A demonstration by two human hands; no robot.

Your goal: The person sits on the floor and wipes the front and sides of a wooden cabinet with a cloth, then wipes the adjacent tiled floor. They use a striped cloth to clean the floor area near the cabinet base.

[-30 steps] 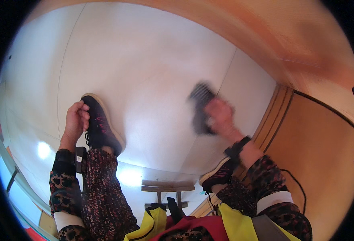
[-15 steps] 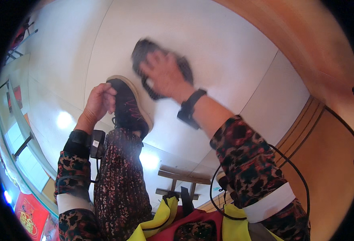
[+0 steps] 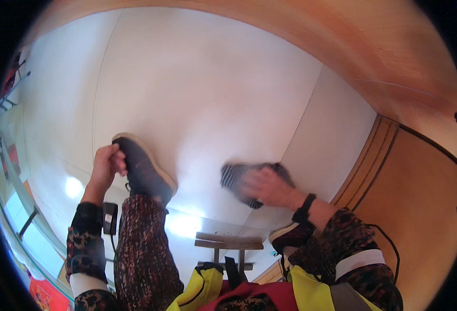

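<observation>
A dark cloth with pale stripes (image 3: 232, 176) lies bunched on the light floor, right of the middle. On top of it is my right hand (image 3: 271, 187), its fingers bent over the cloth and somewhat blurred. My left hand (image 3: 106, 165) is held just left of my left shoe (image 3: 144, 170), which is dark with a tan sole. The fingers of that hand are loosely curled together, with nothing seen in them. Whether they touch the shoe I cannot tell.
An orange-brown wooden panel (image 3: 342, 46) curves along the far and right side. Near my knees is a small wooden stool (image 3: 228, 241). My right shoe (image 3: 290, 234) stands beyond my right forearm. Glass-fronted shelving (image 3: 29, 223) runs along the left. Light reflects off the tiled floor (image 3: 213, 83).
My right hand has swept the cloth nearer and to the right across the floor. The left hand stays by the left shoe. The whole view has shifted, bringing the right shoe more into sight.
</observation>
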